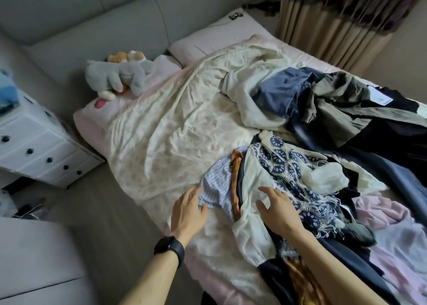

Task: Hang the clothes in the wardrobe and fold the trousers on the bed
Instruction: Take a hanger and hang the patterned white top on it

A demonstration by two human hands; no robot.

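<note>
Fingers of the left hand [188, 210] are straight and apart at the edge of the striped shirt [217, 186]. Fingers of the right hand [278, 211] are spread over the white top [253, 177]. Both clothes lie on the bed [161, 131].

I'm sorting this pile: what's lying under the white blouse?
Beneath the white blouse, an orange patterned garment and a dark navy garment peek out along its edges. The rest of both is covered.
</note>
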